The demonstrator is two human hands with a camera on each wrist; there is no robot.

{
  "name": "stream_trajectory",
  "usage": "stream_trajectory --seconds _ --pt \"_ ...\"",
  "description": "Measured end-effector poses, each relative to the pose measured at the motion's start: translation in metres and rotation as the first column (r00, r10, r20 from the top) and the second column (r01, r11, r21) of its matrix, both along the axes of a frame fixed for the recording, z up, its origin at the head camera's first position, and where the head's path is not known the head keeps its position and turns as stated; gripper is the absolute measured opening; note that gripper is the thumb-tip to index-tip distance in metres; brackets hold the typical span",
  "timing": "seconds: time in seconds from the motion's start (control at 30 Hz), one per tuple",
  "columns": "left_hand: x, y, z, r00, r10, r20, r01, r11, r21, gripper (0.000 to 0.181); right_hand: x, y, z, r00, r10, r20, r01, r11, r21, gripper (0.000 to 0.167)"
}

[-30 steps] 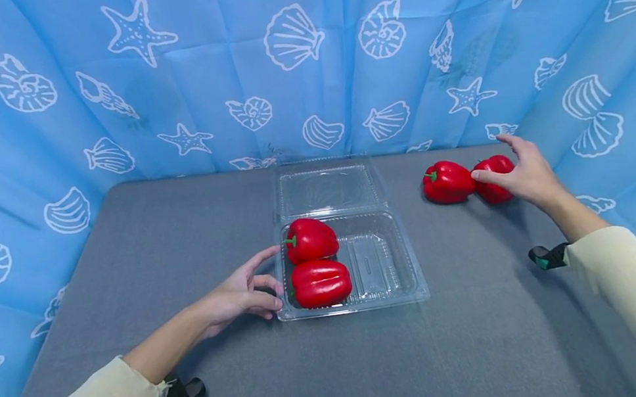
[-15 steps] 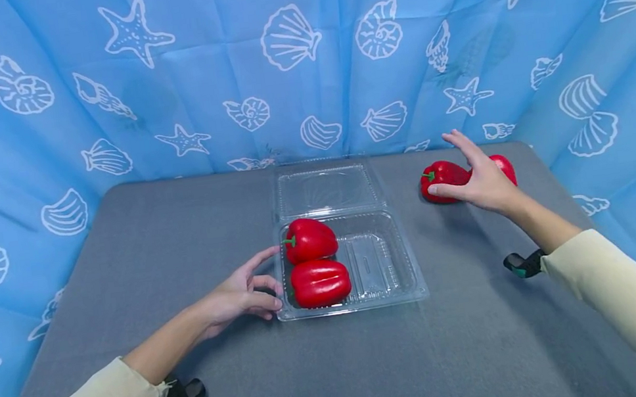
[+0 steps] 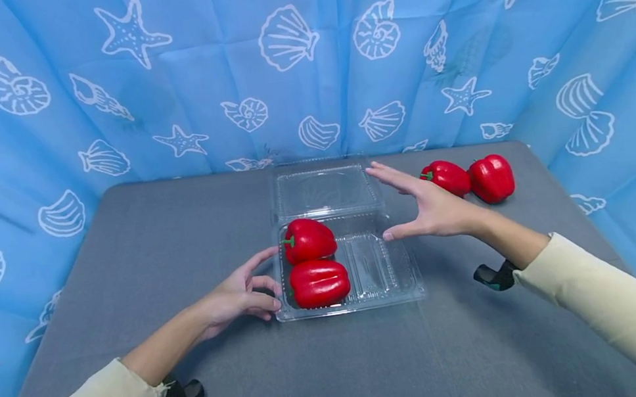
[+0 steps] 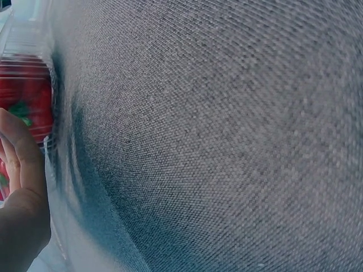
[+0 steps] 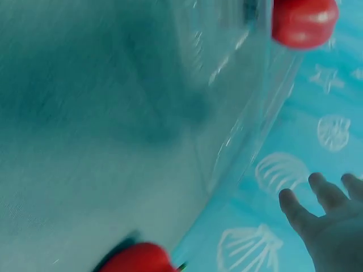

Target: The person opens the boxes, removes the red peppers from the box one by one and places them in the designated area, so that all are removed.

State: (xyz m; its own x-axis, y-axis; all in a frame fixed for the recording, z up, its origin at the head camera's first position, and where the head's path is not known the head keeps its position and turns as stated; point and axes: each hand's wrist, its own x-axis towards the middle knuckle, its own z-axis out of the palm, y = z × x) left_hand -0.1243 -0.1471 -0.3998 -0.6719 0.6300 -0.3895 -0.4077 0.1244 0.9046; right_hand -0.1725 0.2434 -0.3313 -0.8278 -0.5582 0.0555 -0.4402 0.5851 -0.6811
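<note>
A clear plastic clamshell container [image 3: 367, 305] lies with its lid folded back, holding two red bell peppers, a rear one [image 3: 309, 239] and a front one [image 3: 320, 283], along its left side. My left hand [image 3: 241, 297] rests loosely at the container's left rim, fingers relaxed and apart. Over the right rim hovers my right hand [image 3: 435, 207], thumb and fingers spread with nothing between them. Behind it, one red bell pepper [image 3: 447, 176] touches another [image 3: 492, 178] on the table. In the left wrist view, a red pepper [image 4: 39, 107] shows through the container wall beside my fingers.
The lid [image 3: 323, 188] lies flat toward the table's back edge. Grey cloth covers the table [image 3: 351, 373]. A blue curtain [image 3: 193, 55] with white shell prints hangs right behind it. Black straps sit at both wrists.
My right hand has swept left from over the far-right pepper, past the other loose one, to the container's right side. Both loose peppers stay put, and my left hand has hardly moved.
</note>
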Motion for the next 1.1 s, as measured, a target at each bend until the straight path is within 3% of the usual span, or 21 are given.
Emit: stream_trajectory --seconds 0.23,0.5,0.67,1.1 --pt "0.000 0.000 0.001 1.000 0.001 0.002 -0.001 1.000 -0.002 0.087 0.006 -0.027 -0.002 0.974 0.215 0.070 -0.215 0.977 -0.012 0.098" --pt "0.000 -0.001 0.000 1.000 -0.005 0.012 0.004 1.000 0.005 0.086 0.012 -0.053 -0.006 0.919 0.352 0.178 -0.350 0.936 -0.043 0.091" --pt "0.000 0.000 0.001 1.000 -0.008 0.013 0.008 1.000 0.006 0.085 0.015 -0.064 -0.004 0.894 0.389 0.221 -0.391 0.920 -0.038 0.084" --pt "-0.001 -0.002 0.001 1.000 -0.013 0.019 0.012 1.000 0.008 0.083 0.018 -0.079 -0.005 0.867 0.399 0.298 -0.415 0.910 -0.008 0.082"
